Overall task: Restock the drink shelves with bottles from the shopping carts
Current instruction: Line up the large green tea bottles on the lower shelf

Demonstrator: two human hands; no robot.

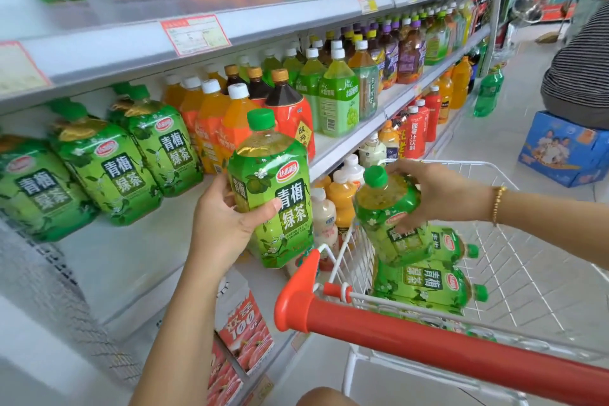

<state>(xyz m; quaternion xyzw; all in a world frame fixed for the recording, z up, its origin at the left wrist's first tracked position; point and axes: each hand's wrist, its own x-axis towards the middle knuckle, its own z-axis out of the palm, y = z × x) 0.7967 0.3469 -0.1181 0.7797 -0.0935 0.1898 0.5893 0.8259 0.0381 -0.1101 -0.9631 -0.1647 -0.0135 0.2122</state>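
Note:
My left hand (220, 224) grips an upright green tea bottle (273, 188) with a green cap, held just in front of the middle shelf (138, 260). My right hand (428, 194) grips the shoulder of a second green tea bottle (392, 224), tilted and lifted above the white wire cart (514, 273). More green tea bottles (425, 283) lie on their sides in the cart. Three matching bottles (108, 171) stand on the shelf to the left.
The cart's red handle (428, 339) crosses the lower right. Orange juice bottles (214, 115) and dark tea bottles stand on the shelf beyond my left hand. Juice cartons (247, 333) fill the shelf below. A person (580, 76) sits on a blue box (563, 152) down the aisle.

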